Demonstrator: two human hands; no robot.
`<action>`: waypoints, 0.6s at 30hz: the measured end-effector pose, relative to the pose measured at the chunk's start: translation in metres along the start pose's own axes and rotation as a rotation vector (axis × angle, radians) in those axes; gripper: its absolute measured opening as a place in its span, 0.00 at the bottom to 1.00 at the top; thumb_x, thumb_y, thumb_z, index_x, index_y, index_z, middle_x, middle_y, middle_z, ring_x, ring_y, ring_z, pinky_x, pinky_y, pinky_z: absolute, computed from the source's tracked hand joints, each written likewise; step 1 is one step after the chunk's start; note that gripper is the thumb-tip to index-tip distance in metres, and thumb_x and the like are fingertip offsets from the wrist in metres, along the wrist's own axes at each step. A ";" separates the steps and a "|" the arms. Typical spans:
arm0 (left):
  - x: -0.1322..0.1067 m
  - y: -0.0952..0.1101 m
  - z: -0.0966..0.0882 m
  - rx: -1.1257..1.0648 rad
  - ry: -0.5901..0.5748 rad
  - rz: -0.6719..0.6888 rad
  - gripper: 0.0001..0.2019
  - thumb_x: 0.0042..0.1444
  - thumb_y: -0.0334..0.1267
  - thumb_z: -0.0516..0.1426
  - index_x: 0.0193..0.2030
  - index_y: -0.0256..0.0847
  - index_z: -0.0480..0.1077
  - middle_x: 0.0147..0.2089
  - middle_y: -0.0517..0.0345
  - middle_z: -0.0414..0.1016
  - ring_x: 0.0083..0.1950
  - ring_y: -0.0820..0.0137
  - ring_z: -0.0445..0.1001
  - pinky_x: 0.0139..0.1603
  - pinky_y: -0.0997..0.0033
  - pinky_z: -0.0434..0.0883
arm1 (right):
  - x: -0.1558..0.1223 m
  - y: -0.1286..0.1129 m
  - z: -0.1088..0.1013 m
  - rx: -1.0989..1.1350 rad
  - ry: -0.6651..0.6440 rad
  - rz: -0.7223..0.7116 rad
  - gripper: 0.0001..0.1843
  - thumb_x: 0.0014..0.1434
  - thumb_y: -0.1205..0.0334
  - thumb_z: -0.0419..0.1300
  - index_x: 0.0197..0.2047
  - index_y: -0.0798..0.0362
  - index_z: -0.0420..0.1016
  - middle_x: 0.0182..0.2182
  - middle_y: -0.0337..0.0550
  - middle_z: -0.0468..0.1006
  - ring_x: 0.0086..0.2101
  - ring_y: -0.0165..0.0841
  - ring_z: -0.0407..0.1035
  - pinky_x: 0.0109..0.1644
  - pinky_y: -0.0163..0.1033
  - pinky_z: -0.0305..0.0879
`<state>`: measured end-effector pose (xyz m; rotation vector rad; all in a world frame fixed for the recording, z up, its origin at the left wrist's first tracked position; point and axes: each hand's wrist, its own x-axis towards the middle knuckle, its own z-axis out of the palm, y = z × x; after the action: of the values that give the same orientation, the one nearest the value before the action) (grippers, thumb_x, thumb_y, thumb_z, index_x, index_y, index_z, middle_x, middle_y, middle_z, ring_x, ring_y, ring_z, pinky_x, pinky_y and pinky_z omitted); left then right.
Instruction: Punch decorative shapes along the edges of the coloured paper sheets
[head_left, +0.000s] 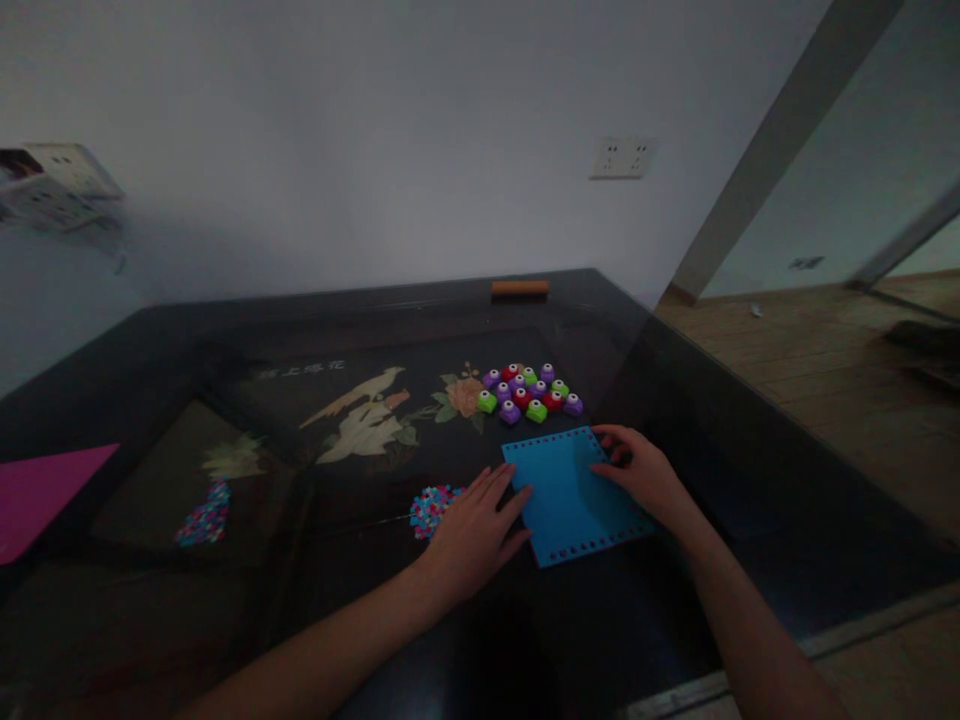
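Note:
A bright blue sheet lies on the dark table, with rows of small holes along its far and near edges. My left hand rests flat at its left edge, fingers stretched and spread, the fingertips touching the sheet. At the far right corner, my right hand has its thumb over the sheet and its other fingers curled at the edge; what lies beneath them is hidden. A pile of tiny blue, pink and white bits is partly covered by my left hand.
Beyond the sheet sits a cluster of purple, green and red pieces with eye-like tops. A brown stick lies at the table's back edge. A pink sheet is at the far left. The table bears a bird-and-flower picture and meets a white wall.

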<state>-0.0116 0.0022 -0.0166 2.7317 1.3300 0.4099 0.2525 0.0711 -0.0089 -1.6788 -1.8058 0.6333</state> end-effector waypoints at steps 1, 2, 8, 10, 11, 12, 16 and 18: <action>0.000 0.000 0.000 -0.001 -0.004 -0.001 0.23 0.59 0.43 0.57 0.60 0.40 0.64 0.63 0.38 0.62 0.63 0.53 0.63 0.61 0.50 0.64 | 0.000 0.000 0.000 0.011 -0.002 0.001 0.24 0.43 0.67 0.63 0.47 0.51 0.73 0.34 0.42 0.71 0.30 0.33 0.66 0.36 0.41 0.66; 0.000 0.000 0.000 -0.003 -0.007 -0.002 0.23 0.58 0.43 0.57 0.60 0.40 0.63 0.64 0.38 0.62 0.63 0.53 0.63 0.61 0.50 0.64 | 0.000 0.000 -0.001 0.018 -0.007 0.004 0.24 0.43 0.67 0.63 0.47 0.51 0.73 0.34 0.42 0.71 0.30 0.33 0.66 0.36 0.41 0.66; -0.001 -0.001 -0.003 -0.026 -0.018 0.007 0.23 0.58 0.42 0.57 0.60 0.40 0.63 0.64 0.40 0.61 0.64 0.55 0.62 0.62 0.50 0.63 | 0.000 -0.002 -0.002 0.001 -0.012 0.022 0.24 0.44 0.67 0.63 0.48 0.52 0.72 0.35 0.42 0.72 0.30 0.33 0.66 0.37 0.41 0.66; -0.001 -0.001 -0.003 -0.028 -0.032 0.001 0.23 0.58 0.42 0.57 0.60 0.40 0.62 0.65 0.40 0.61 0.64 0.55 0.61 0.62 0.51 0.63 | 0.000 -0.001 -0.002 0.006 -0.001 0.015 0.24 0.43 0.66 0.63 0.47 0.51 0.73 0.34 0.42 0.72 0.30 0.33 0.66 0.37 0.40 0.66; -0.001 -0.002 -0.002 -0.028 -0.035 -0.001 0.23 0.59 0.42 0.57 0.60 0.41 0.62 0.65 0.41 0.61 0.65 0.55 0.61 0.62 0.51 0.63 | 0.000 -0.001 -0.001 0.011 0.003 0.013 0.23 0.43 0.66 0.63 0.47 0.51 0.73 0.34 0.42 0.72 0.30 0.33 0.67 0.37 0.40 0.66; -0.001 -0.002 -0.001 -0.028 -0.034 -0.001 0.24 0.59 0.42 0.56 0.60 0.41 0.62 0.65 0.41 0.60 0.65 0.55 0.60 0.62 0.51 0.63 | 0.000 -0.001 -0.001 0.016 0.006 0.011 0.23 0.43 0.66 0.63 0.46 0.51 0.73 0.34 0.41 0.72 0.30 0.33 0.67 0.37 0.40 0.66; 0.002 -0.001 -0.008 -0.020 -0.005 0.010 0.25 0.59 0.43 0.56 0.61 0.41 0.60 0.65 0.41 0.60 0.65 0.56 0.61 0.61 0.50 0.63 | 0.000 -0.002 -0.003 0.047 0.040 0.015 0.21 0.44 0.63 0.63 0.45 0.52 0.74 0.33 0.42 0.73 0.29 0.33 0.67 0.36 0.41 0.66; 0.001 0.001 -0.021 -0.009 0.030 0.028 0.24 0.59 0.42 0.56 0.61 0.40 0.60 0.64 0.41 0.62 0.64 0.55 0.62 0.61 0.50 0.63 | 0.000 -0.007 -0.008 0.078 0.092 0.014 0.18 0.47 0.60 0.63 0.43 0.54 0.74 0.33 0.44 0.74 0.30 0.35 0.68 0.36 0.42 0.66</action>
<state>-0.0159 0.0019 0.0038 2.7505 1.2950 0.4602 0.2527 0.0700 0.0013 -1.6427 -1.6849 0.6144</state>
